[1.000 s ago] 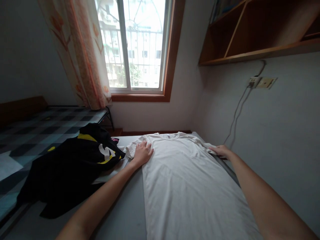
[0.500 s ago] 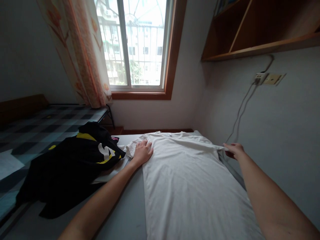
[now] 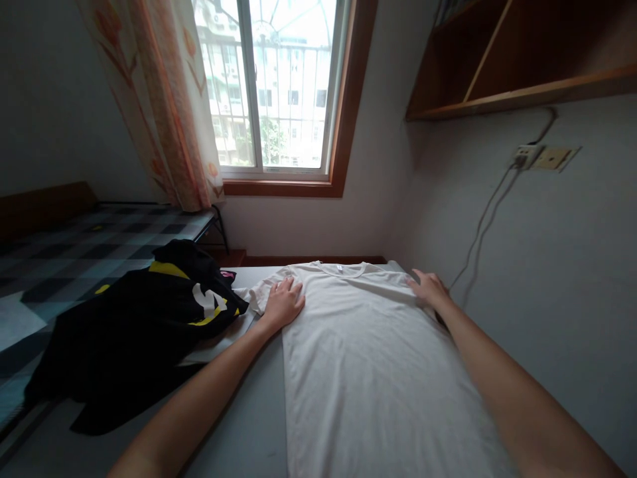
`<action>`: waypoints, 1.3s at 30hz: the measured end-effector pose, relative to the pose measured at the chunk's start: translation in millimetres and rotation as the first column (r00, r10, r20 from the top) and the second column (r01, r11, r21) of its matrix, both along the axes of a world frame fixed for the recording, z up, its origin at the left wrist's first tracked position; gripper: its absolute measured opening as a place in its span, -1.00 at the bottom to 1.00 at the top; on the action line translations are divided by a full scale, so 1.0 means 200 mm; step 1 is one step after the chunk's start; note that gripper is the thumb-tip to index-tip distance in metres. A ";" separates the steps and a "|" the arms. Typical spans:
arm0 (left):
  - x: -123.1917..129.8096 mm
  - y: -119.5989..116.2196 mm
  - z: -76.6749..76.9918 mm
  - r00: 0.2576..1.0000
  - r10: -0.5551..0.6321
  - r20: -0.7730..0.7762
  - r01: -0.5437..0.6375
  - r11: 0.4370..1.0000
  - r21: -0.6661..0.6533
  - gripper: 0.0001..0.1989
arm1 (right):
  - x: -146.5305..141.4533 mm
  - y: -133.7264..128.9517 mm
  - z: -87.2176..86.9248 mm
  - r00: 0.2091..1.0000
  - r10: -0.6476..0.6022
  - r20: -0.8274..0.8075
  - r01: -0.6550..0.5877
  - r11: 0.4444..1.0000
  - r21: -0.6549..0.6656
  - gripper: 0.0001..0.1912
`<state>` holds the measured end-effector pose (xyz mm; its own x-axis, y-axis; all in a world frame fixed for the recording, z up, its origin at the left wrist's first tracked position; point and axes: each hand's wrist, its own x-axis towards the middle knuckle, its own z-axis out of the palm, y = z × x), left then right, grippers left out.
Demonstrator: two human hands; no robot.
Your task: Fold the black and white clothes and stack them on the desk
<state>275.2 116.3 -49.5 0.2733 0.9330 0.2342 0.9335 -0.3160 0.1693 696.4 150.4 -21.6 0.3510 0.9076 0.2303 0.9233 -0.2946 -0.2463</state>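
Note:
A white T-shirt (image 3: pixel 358 358) lies spread out on a pale table (image 3: pixel 249 411), its neckline at the far end and its body running toward me. My left hand (image 3: pixel 284 302) rests flat on the shirt near the left sleeve, fingers spread. At the right shoulder, my right hand (image 3: pixel 428 289) is at the shirt's edge with thumb and fingers apart; its underside is hidden. The right sleeve is mostly covered by that hand. Light creases cross the shirt's chest.
A black garment (image 3: pixel 119 332) with yellow and white patches lies heaped at the left. Beyond it is a checked bed (image 3: pixel 124 239). The right wall carries a socket (image 3: pixel 527 157) with a hanging cord, under a wooden shelf (image 3: pixel 522 93).
My right hand has let go of the right sleeve and moved left to the shirt's shoulder, opening its fingers. My left hand stays in place.

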 end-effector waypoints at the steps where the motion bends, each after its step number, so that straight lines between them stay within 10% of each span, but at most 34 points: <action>1: 0.00 0.00 0.00 1.000 -0.003 -0.006 0.003 1.000 -0.001 -0.54 | -0.08 0.00 -0.01 0.997 0.011 0.079 -0.011 1.000 -0.002 -0.42; 9: 0.04 -0.05 0.04 0.990 0.128 -0.055 -0.127 0.991 0.031 -0.51 | -0.59 0.01 -0.16 0.955 0.255 0.153 -0.223 0.955 -0.197 -0.32; 22: 0.00 0.11 0.01 0.984 0.175 -0.044 -0.180 0.975 -0.129 -0.27 | -0.65 0.20 -0.15 0.966 0.237 0.103 -0.211 0.954 -0.215 -0.31; 27: 0.01 0.12 0.02 0.986 0.163 -0.039 -0.167 0.979 -0.116 -0.30 | -0.69 0.09 -0.15 0.927 0.251 0.279 -0.263 0.965 0.007 -0.46; 39: 0.01 0.02 0.02 0.995 0.101 0.004 -0.101 0.995 0.010 -0.51 | -0.54 -0.38 -0.14 0.942 0.284 0.178 -0.259 0.954 -0.153 -0.36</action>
<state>277.1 120.2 -45.1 0.1772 0.9533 0.2446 0.9602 -0.2219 0.1693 588.2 74.7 -48.8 0.0464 0.9879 0.1478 0.9986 -0.0424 -0.0301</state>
